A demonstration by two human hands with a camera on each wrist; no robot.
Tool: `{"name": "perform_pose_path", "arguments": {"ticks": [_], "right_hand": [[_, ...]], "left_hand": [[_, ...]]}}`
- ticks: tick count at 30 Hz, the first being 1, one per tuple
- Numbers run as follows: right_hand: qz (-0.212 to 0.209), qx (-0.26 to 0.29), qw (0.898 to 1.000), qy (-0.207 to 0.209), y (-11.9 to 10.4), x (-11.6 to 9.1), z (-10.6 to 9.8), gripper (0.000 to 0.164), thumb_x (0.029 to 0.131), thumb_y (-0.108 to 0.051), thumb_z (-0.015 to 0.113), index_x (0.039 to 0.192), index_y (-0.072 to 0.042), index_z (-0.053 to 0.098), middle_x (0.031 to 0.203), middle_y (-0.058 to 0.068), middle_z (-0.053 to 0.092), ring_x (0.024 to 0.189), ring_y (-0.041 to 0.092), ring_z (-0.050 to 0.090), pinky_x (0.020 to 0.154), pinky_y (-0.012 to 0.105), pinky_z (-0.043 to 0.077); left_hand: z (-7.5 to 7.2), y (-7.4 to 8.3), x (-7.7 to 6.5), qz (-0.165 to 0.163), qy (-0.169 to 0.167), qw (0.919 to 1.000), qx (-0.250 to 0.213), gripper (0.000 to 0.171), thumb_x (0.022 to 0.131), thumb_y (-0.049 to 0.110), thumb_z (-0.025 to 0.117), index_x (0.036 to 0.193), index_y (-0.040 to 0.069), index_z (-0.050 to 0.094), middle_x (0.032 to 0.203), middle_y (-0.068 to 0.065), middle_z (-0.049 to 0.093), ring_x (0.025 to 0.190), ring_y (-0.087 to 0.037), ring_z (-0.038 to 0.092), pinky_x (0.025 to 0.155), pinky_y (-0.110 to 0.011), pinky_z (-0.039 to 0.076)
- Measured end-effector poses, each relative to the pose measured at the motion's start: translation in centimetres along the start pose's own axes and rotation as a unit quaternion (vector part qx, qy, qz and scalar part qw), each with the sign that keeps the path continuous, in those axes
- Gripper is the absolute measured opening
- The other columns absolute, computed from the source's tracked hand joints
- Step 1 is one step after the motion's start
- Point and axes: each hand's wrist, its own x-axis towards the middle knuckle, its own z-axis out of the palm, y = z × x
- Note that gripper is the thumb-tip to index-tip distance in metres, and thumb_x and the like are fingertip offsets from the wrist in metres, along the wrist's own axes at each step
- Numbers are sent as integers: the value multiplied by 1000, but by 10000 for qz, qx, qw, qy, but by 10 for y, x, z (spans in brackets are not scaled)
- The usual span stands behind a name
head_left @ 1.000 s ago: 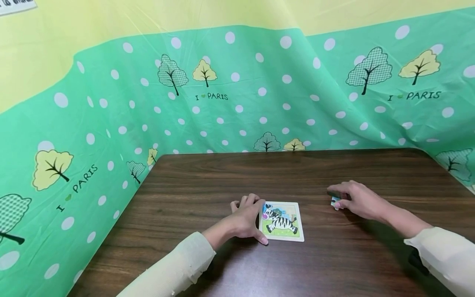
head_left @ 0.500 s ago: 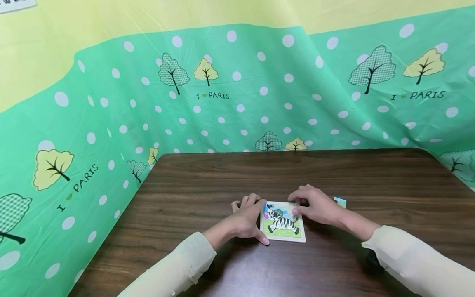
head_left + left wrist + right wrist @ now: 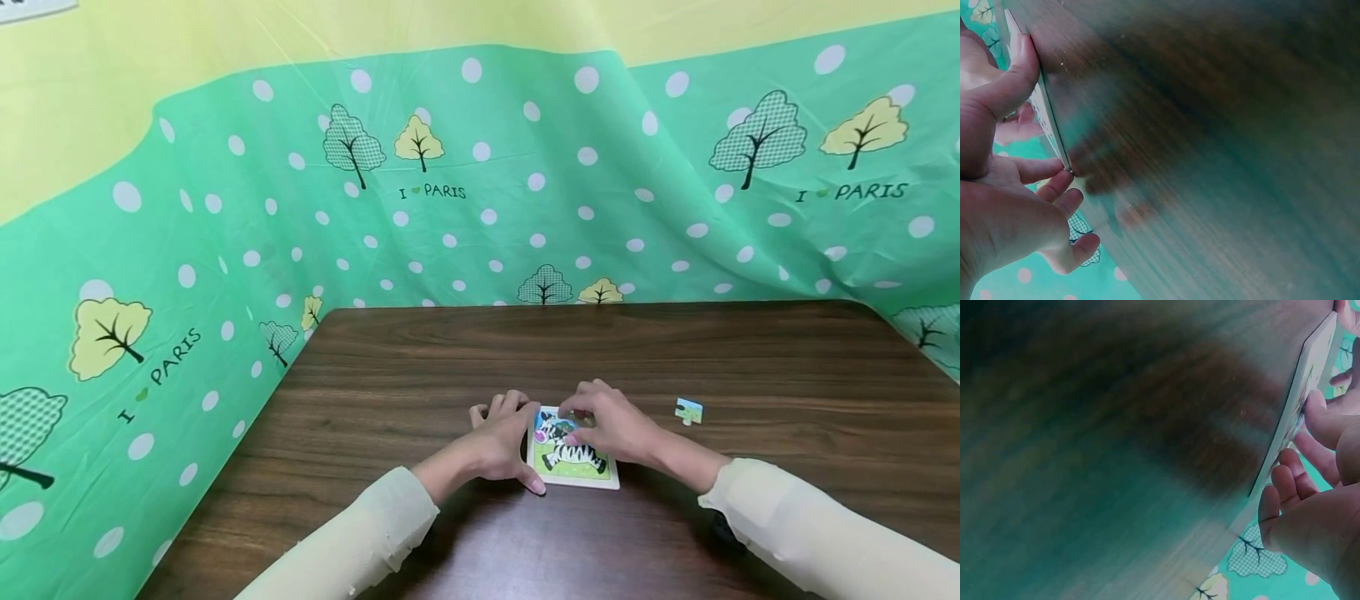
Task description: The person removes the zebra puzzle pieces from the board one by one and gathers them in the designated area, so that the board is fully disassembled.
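A square zebra jigsaw puzzle [image 3: 573, 458] in a pale frame lies flat on the table. My left hand [image 3: 491, 442] holds its left side, thumb at the near corner and index finger at the far one. The left wrist view shows those fingers along the frame's edge [image 3: 1054, 128]. My right hand [image 3: 611, 425] is over the puzzle's upper part, thumb and fingers bent together around a small puzzle piece mostly hidden by them. Its thumb [image 3: 1317, 412] is low over the picture in the right wrist view. A loose puzzle piece [image 3: 687, 410], blue and green, lies to the right.
The dark wooden table [image 3: 420, 358] stretches around the puzzle on all sides. Behind it and to the left hangs a green, white-dotted cloth [image 3: 450, 208] printed with trees. Both forearms wear pale sleeves [image 3: 795, 517].
My right hand has moved left from beside the loose piece to over the puzzle, then further in across its upper part. The loose piece is now uncovered. My left hand stays put.
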Motion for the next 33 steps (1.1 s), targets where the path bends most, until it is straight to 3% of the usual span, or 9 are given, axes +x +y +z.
{"name": "perform_pose_path", "arguments": {"ticks": [6,20,33], "right_hand": [[95,145,9999,10,-2,0,2,26,77,-13,79,102,-14,72,87,-4,55,85,18,44,74,36,35],[-445,-102,9990,5,-3,-3,1,26,81,-12,76,106,-14,71,92,-7,63,91,17,53,79,38,33],[-357,80,9985,414,11,-14,-16,24,81,-9,75,104,-13,72,84,-8,57,83,18,49,75,37,30]], "left_hand": [[0,0,0,9,28,10000,3,109,55,48,89,145,13,40,137,-3,38,124,-22,33,101,-54,24],[-1,1,-1,12,-35,10000,33,109,57,49,88,146,12,38,139,-4,36,126,-23,32,102,-54,24],[0,0,-1,17,86,9999,70,108,54,48,90,143,14,41,136,-3,38,124,-22,34,101,-52,24]]}}
